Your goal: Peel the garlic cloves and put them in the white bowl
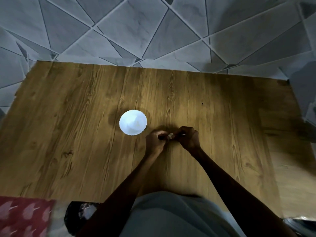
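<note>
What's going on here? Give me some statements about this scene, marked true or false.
The left hand and right hand hold a garlic clove between them. True.
The white bowl sits to the right of the hands. False: it is to their left.
The white bowl stands on a wood-grain table. True.
One hand reaches into the white bowl. False: both are beside it, above the table.

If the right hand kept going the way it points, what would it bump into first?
Probably the left hand, right beside it; both pinch the garlic clove between them. The right hand aims left, and the white bowl lies further that way.
</note>
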Demonstrator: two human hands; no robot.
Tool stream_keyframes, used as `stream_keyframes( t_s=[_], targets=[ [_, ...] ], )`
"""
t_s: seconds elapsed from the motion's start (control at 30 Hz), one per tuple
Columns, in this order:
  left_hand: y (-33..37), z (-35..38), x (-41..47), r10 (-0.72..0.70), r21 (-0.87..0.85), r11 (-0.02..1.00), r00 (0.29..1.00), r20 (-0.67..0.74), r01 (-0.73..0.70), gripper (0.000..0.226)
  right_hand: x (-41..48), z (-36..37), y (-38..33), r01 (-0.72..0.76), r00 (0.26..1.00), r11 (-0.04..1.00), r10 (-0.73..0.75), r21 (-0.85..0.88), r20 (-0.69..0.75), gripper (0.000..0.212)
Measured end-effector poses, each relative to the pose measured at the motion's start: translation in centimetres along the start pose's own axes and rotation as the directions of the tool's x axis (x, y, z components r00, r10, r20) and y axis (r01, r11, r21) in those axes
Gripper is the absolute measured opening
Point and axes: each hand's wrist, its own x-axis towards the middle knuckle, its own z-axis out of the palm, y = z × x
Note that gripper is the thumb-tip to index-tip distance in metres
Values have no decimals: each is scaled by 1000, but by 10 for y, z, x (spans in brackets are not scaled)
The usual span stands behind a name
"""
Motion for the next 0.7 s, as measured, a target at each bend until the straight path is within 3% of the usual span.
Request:
stream_keyframes(
  t_s=[0.33, 0.7],
  targets=[
    [7, 2, 1, 54, 61, 997, 999, 9, -54, 25, -7, -4, 1, 116, 992, 991, -119, 63, 43, 13],
    [10, 3, 0, 122, 118, 986, 992, -17, -119, 26, -1, -3, -2, 87, 994, 996, -86, 1, 68, 11]
  ],
)
